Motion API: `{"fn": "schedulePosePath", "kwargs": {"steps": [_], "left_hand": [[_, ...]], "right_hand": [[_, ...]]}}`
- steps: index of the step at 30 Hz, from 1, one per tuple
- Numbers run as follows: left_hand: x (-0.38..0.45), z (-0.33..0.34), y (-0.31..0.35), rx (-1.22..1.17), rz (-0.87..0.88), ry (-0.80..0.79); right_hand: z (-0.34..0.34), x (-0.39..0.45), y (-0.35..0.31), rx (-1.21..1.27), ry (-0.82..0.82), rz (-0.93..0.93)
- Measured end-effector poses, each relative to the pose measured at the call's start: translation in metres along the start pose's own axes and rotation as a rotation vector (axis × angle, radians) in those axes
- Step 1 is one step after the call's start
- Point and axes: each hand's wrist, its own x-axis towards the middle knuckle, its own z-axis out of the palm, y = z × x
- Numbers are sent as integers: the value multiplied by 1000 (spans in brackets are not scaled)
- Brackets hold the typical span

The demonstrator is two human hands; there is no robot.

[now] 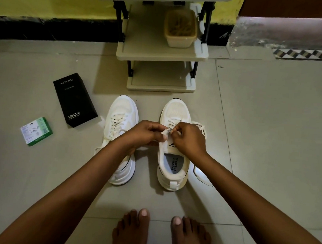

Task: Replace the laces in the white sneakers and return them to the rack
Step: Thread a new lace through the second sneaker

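On the tiled floor (258, 127) before my bare feet (162, 232), two white sneakers stand side by side, toes toward the rack (162, 53). My left hand (144, 133) and right hand (188, 138) meet over the right sneaker (172, 171), above its tongue. Fingers of both hands are curled and pinch the lace (167, 131) at the upper eyelets; whether the left fingers also grip the tongue, I cannot tell. Loose lace trails on the floor just beside this sneaker's right side. The left sneaker (122, 118) is laced, partly crossed by my left forearm. Left of it lie a black box (74, 100) and, further left, a small green box (36, 131), well apart from the sneakers. A beige basket (180, 36) sits on the rack's middle shelf.
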Motion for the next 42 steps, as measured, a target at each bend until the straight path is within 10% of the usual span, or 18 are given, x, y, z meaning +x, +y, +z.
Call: {"fn": "schedulePosePath", "kwargs": {"steps": [11, 19, 27, 36, 42], "left_hand": [[18, 16, -19, 245, 329, 328], [-5, -9, 53, -312, 507, 328], [16, 11, -18, 764, 295, 274], [-12, -19, 53, -527, 439, 233], [3, -16, 9, 545, 181, 177]], "right_hand": [[-5, 3, 21, -104, -6, -47], [-15, 5, 26, -51, -180, -92], [-12, 2, 29, -72, -169, -77], [-9, -2, 29, -127, -156, -59], [-5, 0, 31, -126, -169, -49]]}}
